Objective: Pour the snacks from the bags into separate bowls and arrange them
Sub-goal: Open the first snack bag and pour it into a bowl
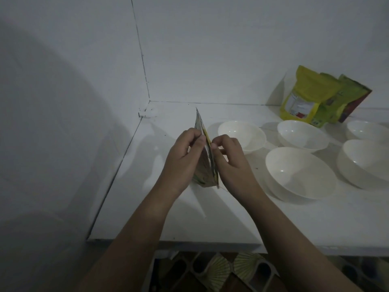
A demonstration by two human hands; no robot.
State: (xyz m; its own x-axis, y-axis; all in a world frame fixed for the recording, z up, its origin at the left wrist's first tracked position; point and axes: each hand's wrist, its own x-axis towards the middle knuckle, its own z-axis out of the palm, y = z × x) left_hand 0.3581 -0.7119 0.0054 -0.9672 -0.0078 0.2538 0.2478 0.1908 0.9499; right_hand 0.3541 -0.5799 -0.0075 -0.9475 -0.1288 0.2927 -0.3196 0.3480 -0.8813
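Nearest the camera, two bare forearms reach out over the white counter [210, 218]. The left hand [182, 157] and the right hand [228, 159] hold one snack bag [207, 165] upright between them, its base on or just above the counter. The fingers of each hand are pinched narrow on the bag's upper edge, one hand on either side, which looks like the start of pulling the top open (whether the seal has given yet cannot be told in this dim light).

Just right of the hands sit five white bowls, and every one in view looks empty: the near bowl [299, 171], a second near bowl [364, 163] cut by the right edge, then the left bowl [242, 134], the middle bowl [302, 134] and the far right bowl [368, 130] in the row behind.

Furthest back, against the wall, more bags lean together: a yellow bag [303, 95] and a green bag [345, 95] beside it.

So the task seems barely begun: no snack poured, this first bag to open, the others untouched, and the arranging still to come.
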